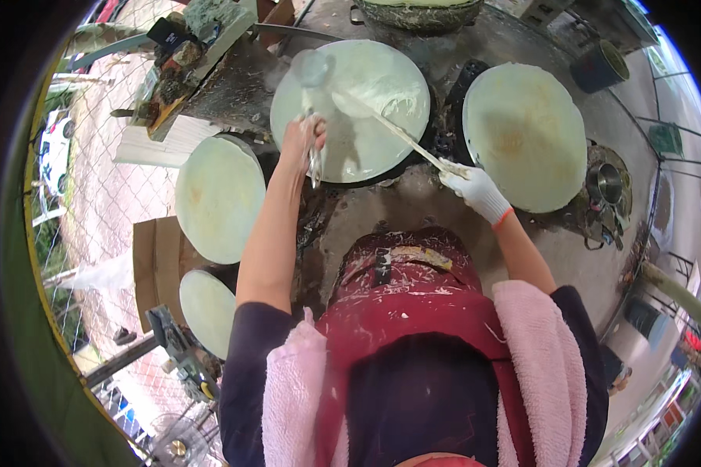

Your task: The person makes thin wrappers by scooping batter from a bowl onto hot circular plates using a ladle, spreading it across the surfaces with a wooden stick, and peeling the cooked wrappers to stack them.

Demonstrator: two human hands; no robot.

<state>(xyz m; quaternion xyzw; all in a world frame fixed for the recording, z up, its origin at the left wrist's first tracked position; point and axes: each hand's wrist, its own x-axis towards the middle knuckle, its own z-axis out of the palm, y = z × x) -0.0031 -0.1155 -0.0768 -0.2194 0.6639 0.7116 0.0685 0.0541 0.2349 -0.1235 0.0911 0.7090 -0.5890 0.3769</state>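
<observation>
My bare left hand (301, 139), smeared with white batter, grips the handle of a ladle (312, 69). The ladle's bowl, blurred by steam or motion, hangs over the left part of a round griddle coated with pale batter (342, 154). In a white knit glove, my right hand (474, 191) grips a batter-crusted stick (406, 137) that slants up to the left. A pale, flat head at the stick's far end rests on or just above the batter. Streaked, wet ridges of batter lie to the right of that head.
To the right lies another coated round (523, 146) with a brownish middle. Two more pale rounds (221, 201) (207, 312) sit at left. A batter-caked pot (423, 18) stands beyond. Other things include a dark bucket (599, 67), a metal cup (606, 183), cardboard (152, 262) and chain-link fencing (93, 117).
</observation>
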